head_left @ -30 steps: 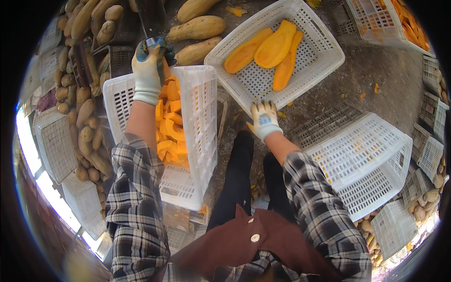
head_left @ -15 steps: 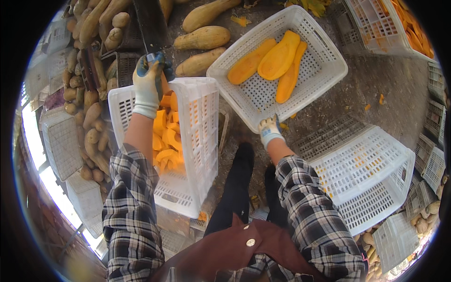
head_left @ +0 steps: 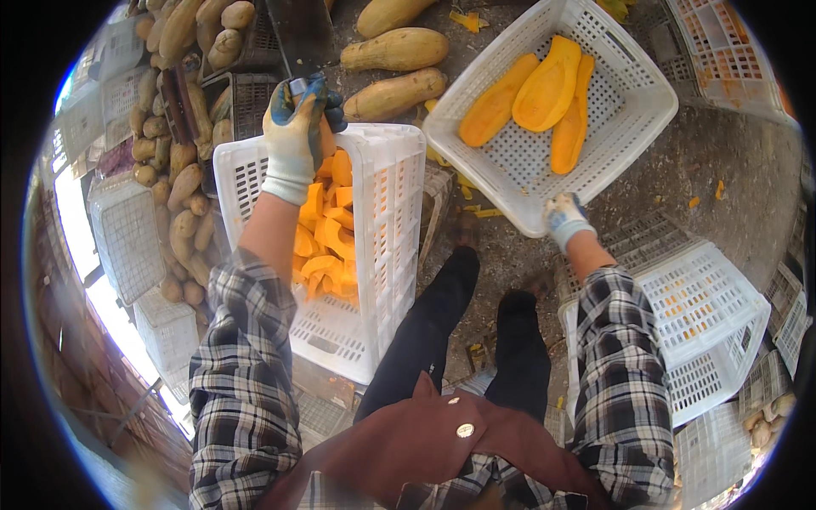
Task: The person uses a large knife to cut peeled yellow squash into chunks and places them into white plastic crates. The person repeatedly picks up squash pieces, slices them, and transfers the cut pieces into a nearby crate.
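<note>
Where the left hand [head_left: 293,140] is closed: a knife [head_left: 302,36] is gripped by its handle in the fist, the broad dark blade being directed away and cut off by the upper edge of the view.
Right hand [head_left: 565,219]: the near corner of a white crate [head_left: 650,106] is grasped, the fingers being curled at the rim; the thumb's exact position cannot be told.
Gloves: both hands are covered by pale knit, blue coating being seen on the left fingers.
Slabs [head_left: 544,93]: three orange pieces are laid lengthwise in the grasped crate, the right one being partly overlapped by the middle one.
Chunk crate [head_left: 387,246]: orange chunks [head_left: 319,263] are contained within it, partly hidden by the left forearm.
Whole squash [head_left: 395,49]: three tan ones are arranged in a row between the knife and the grasped crate.
Floor [head_left: 748,153]: orange scraps [head_left: 719,189] are scattered on it.
Side crate [head_left: 705,293]: its left part is hidden by the right sleeve [head_left: 620,374].
Heap [head_left: 183,183]: more squash are piled at the far left, beside a pale basket [head_left: 127,238].
Apron [head_left: 408,429]: brown cloth is worn over plaid.
</note>
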The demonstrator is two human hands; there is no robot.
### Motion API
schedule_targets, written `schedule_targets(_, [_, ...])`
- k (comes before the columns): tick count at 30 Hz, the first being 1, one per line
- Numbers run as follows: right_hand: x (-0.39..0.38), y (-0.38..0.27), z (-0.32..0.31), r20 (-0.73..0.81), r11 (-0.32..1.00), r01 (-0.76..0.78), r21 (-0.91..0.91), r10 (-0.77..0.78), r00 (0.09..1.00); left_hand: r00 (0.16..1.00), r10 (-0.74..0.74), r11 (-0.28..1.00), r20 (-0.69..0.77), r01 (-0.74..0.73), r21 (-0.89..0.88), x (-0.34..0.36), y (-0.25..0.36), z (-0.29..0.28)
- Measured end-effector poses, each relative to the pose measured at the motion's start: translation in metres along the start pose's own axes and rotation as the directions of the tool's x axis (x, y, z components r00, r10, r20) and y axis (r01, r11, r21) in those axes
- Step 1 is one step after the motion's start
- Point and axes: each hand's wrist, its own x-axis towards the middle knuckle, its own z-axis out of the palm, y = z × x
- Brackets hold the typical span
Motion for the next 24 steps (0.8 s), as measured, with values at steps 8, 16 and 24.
schedule_targets(8, [-0.102, 0.021, 0.067, 0.592, 0.997, -0.082, 0.011, 0.06, 0.804, 0.999, -0.036, 0.997, -0.037, 0.038, 0.067, 0.004, -0.001, 0.004])
schedule_targets(16, [-0.006, 0.062, 0.087, 0.738, -0.505, -0.54, 0.674, 0.49, 0.463, 1.0, -0.01, 0.997, -0.01, 0.01, 0.08, 0.001, 0.003, 0.005])
schedule_targets(24, [0.101, 0.044, 0.177, 0.869, -0.888, 0.447, -0.113, 0.129, 0.477, 0.998, 0.022, 0.963, -0.051, -0.007, 0.269, 0.001, 0.006, -0.02])
